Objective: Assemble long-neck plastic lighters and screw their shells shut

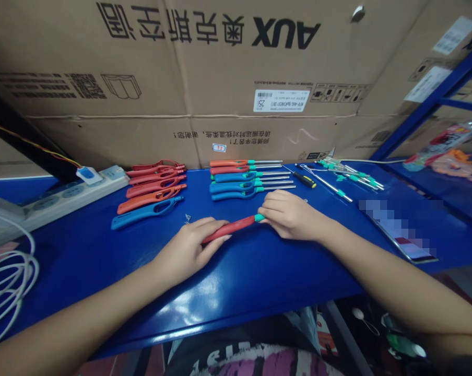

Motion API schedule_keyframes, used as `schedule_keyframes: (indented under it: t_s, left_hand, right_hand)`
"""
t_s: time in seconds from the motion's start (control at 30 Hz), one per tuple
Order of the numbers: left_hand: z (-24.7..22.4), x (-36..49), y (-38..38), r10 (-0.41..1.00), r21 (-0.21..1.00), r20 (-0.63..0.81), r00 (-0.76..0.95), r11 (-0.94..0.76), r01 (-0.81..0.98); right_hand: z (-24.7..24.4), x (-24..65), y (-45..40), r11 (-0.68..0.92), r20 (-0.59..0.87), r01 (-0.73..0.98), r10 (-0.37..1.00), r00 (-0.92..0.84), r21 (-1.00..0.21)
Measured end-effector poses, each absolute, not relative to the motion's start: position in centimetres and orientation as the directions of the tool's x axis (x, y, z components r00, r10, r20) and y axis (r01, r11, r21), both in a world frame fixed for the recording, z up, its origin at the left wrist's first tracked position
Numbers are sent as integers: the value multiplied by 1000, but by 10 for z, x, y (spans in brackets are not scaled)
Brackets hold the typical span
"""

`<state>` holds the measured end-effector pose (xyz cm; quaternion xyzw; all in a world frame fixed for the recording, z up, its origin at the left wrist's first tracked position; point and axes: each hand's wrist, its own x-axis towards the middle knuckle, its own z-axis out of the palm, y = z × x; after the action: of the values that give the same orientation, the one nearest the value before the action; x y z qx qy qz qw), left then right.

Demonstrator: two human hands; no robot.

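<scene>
A red stick lighter with a green collar lies across the space between my hands, above the blue table. My left hand is wrapped round the rear of its red handle. At the collar end, my right hand is closed, and its fingers hide whatever nozzle is there. Behind my hands, several lighters with metal nozzles lie in a column, in orange, red and blue. To the left, several lighter handles without nozzles form another column. Loose metal nozzles with green collars are piled at the back right.
A small screwdriver with a black and yellow handle lies behind my right hand. A phone rests at the right. A white power strip and coiled white cable occupy the left. Large cardboard boxes stand along the back.
</scene>
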<state>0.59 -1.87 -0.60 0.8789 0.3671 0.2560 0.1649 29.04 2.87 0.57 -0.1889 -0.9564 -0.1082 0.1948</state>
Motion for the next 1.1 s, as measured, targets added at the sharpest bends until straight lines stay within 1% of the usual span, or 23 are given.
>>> schedule_keyframes:
  t_s: [0.1,0.23,0.3,0.4,0.53,0.6,0.73,0.8,0.83,0.87,0.93,1.0,1.03,1.07,1.1]
  left_hand:
    - [-7,6,-21,713,440,360,602,-699,564]
    - [-10,5,-22,695,371,380,611,-719,587]
    - [-10,6,-21,706,343,334,625,-709,617]
    - [-9,11,-20,725,281,244,644,-688,669]
    - [-9,15,-20,727,201,244,642,-685,700]
    - [-10,15,-19,719,193,247,649,-693,694]
    - [-13,11,-17,721,191,240,650,-692,696]
    - [-14,9,-16,731,200,241,638,-681,705]
    - [-14,8,-17,736,211,240,634,-677,706]
    - [-14,8,-17,739,227,237,631,-674,704]
    - [-15,8,-19,740,270,231,631,-672,689]
    - [-15,9,-21,737,317,232,635,-675,667]
    - [-15,9,-22,736,336,235,635,-675,657]
    - [-15,9,-23,735,352,235,636,-674,649]
    - [-15,9,-23,736,367,233,635,-672,644]
  right_hand:
    - [4,290,29,918,432,390,324,-842,71]
    - [4,290,29,916,439,400,373,-817,-35]
    - [4,291,30,906,387,419,409,-827,-63]
    - [7,292,31,884,252,461,466,-848,-81]
    - [16,296,30,826,127,541,561,-818,-158]
    - [21,299,30,781,61,596,615,-787,-185]
    - [30,308,33,693,-84,694,693,-716,-195]
    - [33,315,37,646,-101,732,731,-675,-215]
    - [35,319,40,617,-73,757,763,-642,-215]
    - [36,325,44,580,-23,790,803,-596,-200]
    - [35,339,53,448,120,887,892,-435,-112]
    - [32,355,63,209,190,978,959,-209,24]
    - [29,364,68,72,177,995,981,-83,65]
    - [25,371,73,-35,130,997,991,25,75]
    - [21,377,78,-96,81,994,993,91,60]
